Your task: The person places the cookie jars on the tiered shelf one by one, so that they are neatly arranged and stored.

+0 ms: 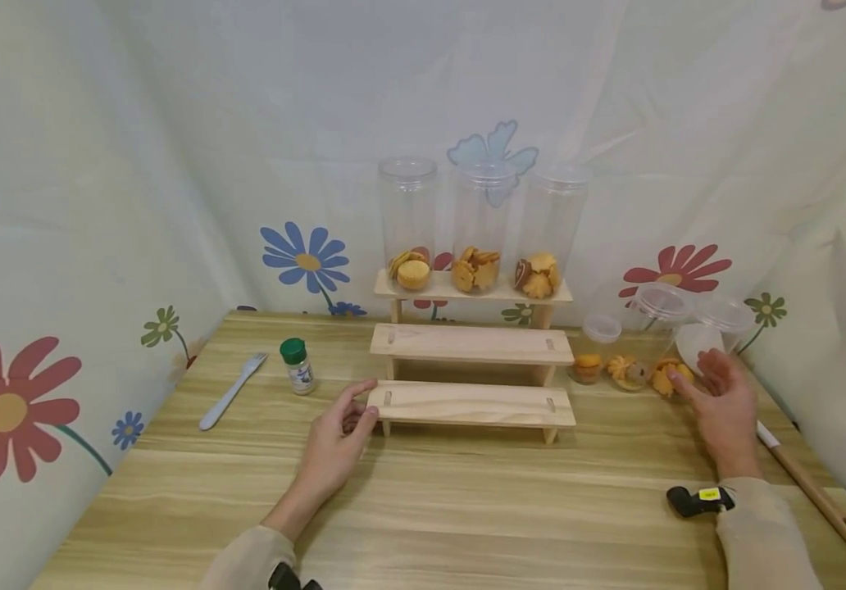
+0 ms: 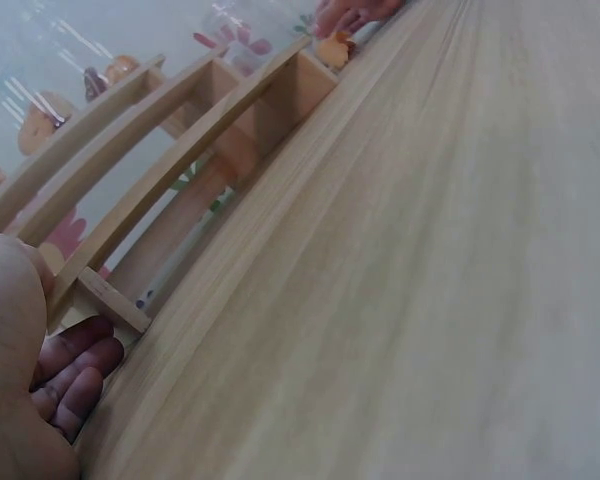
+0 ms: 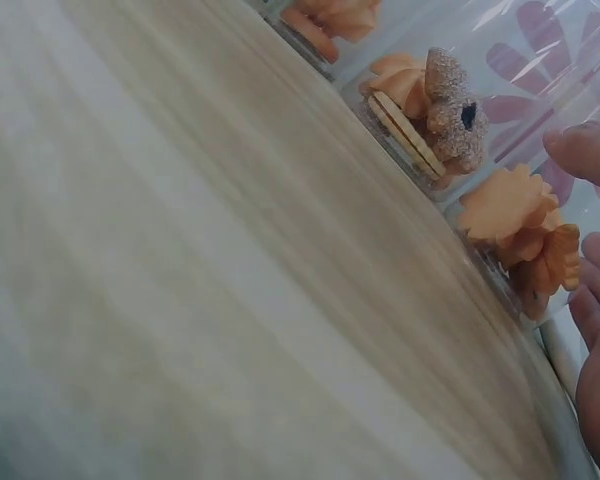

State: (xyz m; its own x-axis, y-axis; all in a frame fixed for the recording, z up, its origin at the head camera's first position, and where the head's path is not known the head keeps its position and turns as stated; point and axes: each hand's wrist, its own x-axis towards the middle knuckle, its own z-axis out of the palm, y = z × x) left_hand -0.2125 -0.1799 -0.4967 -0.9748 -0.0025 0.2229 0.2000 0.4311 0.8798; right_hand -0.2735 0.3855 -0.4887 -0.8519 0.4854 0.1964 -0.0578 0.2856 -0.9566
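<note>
A three-tier wooden display stand (image 1: 470, 401) stands at the middle of the table. My left hand (image 1: 338, 430) grips the left end of its lowest shelf, thumb at the front corner; in the left wrist view the other fingers curl below the board. On the right, my right hand (image 1: 725, 410) is beside the rightmost clear jar (image 1: 725, 313), thumb and fingers apart. Ruffled cookies (image 3: 520, 225) lie in that jar's bottom. To its left stand another tall jar (image 1: 661, 305) and a short lidded jar (image 1: 602, 332), both with cookies in them.
On the top shelf are three tall clear jars with cookies, left (image 1: 408, 221), middle (image 1: 478, 221) and right (image 1: 552, 221). A green-capped shaker (image 1: 297, 367) and a pale fork (image 1: 234, 391) lie left of the stand. A wooden-handled utensil (image 1: 814, 492) lies along the right edge.
</note>
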